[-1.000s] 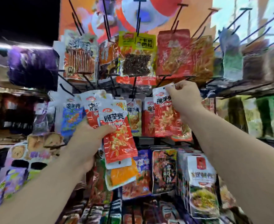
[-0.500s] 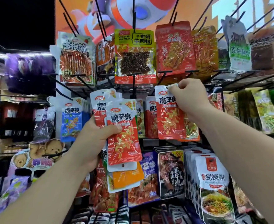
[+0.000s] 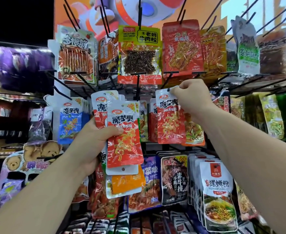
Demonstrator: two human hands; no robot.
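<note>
Shop aisle, wall of black pegs (image 3: 137, 86) crowded with hanging snack packets, dim shelving off to the left.

- Right hand (image 3: 192, 98) is raised at the middle row. Its fingers (image 3: 177, 92) are curled and clamped on the top right corner of a red packet (image 3: 170, 125).
- That packet hangs long axis upright, printed face toward the camera, white header strip on top. Its hang hole is at the top edge, left of the pinch and right at a peg tip (I cannot tell whether the peg is through the hole).
- The move turns on that hole-to-peg relation. The peg points out toward the person, so I judge the packet must travel along the peg's line, header leading, kept flat.
- Left hand (image 3: 91, 146) is lower and to the left. Fingers are wrapped behind a bundle of packets (image 3: 123, 149) and the thumb is pressed across the front one.
- Bundle's long axis is near upright. At least one white header with a hole points downward, with an orange packet at the bottom.
- Right hand is the nearer to the peg, and the bundle is well apart from it.
</note>
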